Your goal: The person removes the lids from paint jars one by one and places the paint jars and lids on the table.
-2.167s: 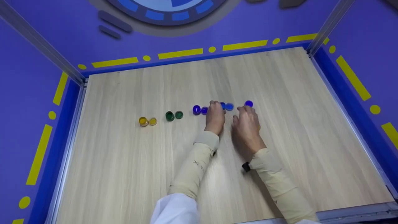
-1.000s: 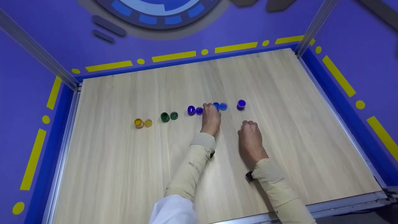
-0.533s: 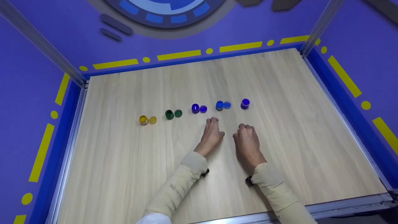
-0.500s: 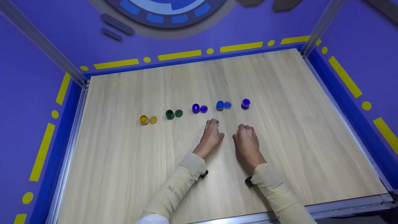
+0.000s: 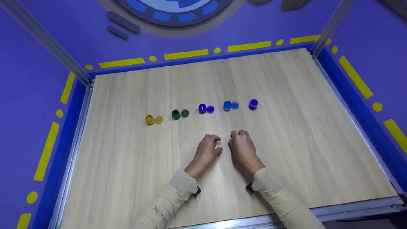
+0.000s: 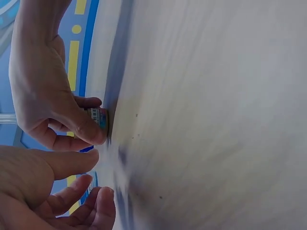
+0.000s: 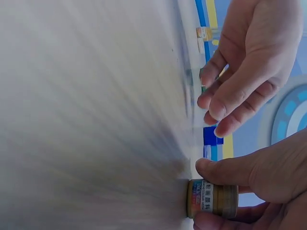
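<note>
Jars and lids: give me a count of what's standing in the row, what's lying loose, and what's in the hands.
Row jars: 5 (yellow, green, purple, blue, purple)
Loose lids: 4 (yellow, green, purple, blue)
Held jar, in the right hand: 1
Total: 10

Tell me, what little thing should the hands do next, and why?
I think the left hand should move in and pinch the lid of the paint jar. The right hand holds that jar and its lid looks to be on, while the left hand holds nothing. The green jar stands open with its green lid beside it, so this one may be next.
</note>
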Action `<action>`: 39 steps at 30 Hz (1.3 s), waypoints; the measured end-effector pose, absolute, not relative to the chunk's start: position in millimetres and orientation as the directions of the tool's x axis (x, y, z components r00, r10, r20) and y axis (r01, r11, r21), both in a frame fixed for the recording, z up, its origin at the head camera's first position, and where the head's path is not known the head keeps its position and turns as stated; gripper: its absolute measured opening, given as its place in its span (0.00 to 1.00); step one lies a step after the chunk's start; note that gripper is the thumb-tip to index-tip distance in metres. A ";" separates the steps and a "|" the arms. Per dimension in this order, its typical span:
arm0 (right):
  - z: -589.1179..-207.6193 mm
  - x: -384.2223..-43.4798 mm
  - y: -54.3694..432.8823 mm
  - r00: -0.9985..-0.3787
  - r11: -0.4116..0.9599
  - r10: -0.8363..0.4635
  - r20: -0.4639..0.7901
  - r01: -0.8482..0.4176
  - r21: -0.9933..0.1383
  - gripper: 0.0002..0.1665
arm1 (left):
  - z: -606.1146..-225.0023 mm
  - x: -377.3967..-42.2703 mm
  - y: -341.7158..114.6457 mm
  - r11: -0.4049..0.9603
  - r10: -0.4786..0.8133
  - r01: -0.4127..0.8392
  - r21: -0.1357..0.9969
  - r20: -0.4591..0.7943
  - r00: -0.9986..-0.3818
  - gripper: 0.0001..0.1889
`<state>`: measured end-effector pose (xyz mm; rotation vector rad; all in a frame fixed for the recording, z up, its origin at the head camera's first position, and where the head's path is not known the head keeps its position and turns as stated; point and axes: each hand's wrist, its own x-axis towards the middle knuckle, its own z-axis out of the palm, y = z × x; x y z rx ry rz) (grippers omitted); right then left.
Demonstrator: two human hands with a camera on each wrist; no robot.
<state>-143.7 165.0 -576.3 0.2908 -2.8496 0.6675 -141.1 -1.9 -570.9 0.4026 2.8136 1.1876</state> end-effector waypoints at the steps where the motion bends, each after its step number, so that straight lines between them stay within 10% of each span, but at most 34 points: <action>1: -576.2 -143.4 164.0 -0.961 0.879 -0.148 0.233 -0.236 -0.415 0.07 | -571.0 -139.5 -3.2 0.672 0.260 0.214 0.709 0.045 -0.965 0.15; 21: -578.0 -123.3 136.3 -0.957 0.681 -0.270 0.108 -0.269 -0.681 0.12 | -577.2 -116.0 -21.2 0.670 0.272 0.208 0.712 0.024 -0.962 0.16; 29: -569.8 -119.3 129.7 -0.880 0.618 -0.468 0.082 -0.392 -0.682 0.27 | -575.8 -112.2 -29.9 0.708 0.257 0.220 0.671 0.045 -0.965 0.15; 39: -567.1 -118.3 119.5 -0.853 0.623 -0.513 0.090 -0.443 -0.644 0.21 | -579.8 -111.1 -39.7 0.723 0.230 0.218 0.656 0.070 -0.971 0.12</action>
